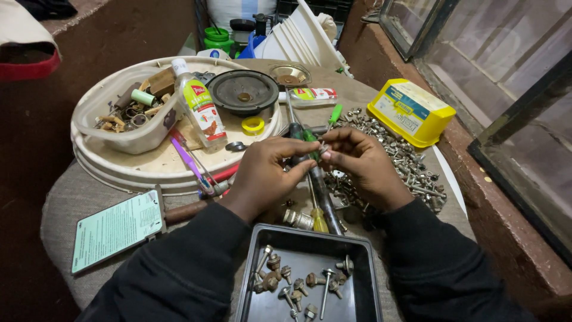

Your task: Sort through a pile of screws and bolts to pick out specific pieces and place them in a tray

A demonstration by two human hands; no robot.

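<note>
Above the black tray (pixel 366 280), left hand (pixel 265 173) and right hand (pixel 363 164) fingers pinch closed on one small screw (pixel 322 149); a slip could likely drop it among loose screws (pixel 405 161) on the surface.

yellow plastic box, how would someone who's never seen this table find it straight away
Start at the round table and look to its right edge, beside the window ledge. Just past the heap of silvery screws sits the yellow plastic box, rectangular, with a blue and white label on its lid. Nothing else there is as large or yellow.

Dim warm light, sharp centre, edges bowed, corners dark.
</note>
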